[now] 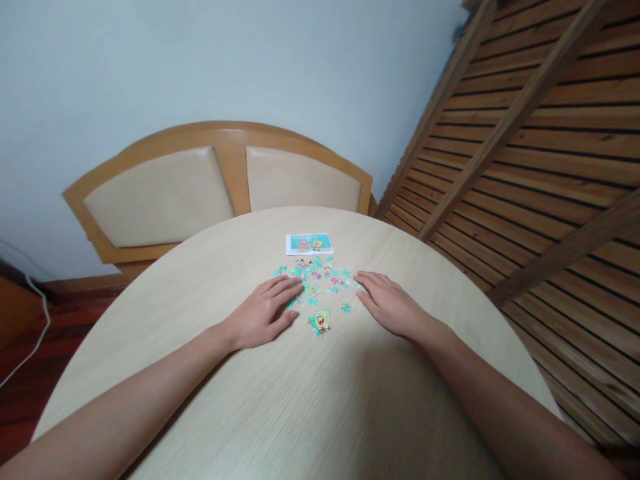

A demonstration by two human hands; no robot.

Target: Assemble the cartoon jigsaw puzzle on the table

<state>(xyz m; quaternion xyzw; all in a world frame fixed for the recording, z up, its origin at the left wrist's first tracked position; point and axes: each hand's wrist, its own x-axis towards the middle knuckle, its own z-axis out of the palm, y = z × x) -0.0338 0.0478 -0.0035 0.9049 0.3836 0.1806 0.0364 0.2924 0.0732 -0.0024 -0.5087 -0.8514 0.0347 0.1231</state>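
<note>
resting our left hand [263, 312] and right hand [393, 307] well apart, fingers loosely open, we flank the loose puzzle pieces [336, 281] on the worktop [280, 413]. we should slide them lightly, so the joined yellow section [321, 321] nearer us isn't knocked apart.

forearms [145, 393] cut off, puzzle pieces [327, 273] blurred

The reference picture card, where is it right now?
In the head view, the white-edged rectangular picture card lies on the pale round wooden table, just beyond the scattered turquoise and pink puzzle pieces.
</note>
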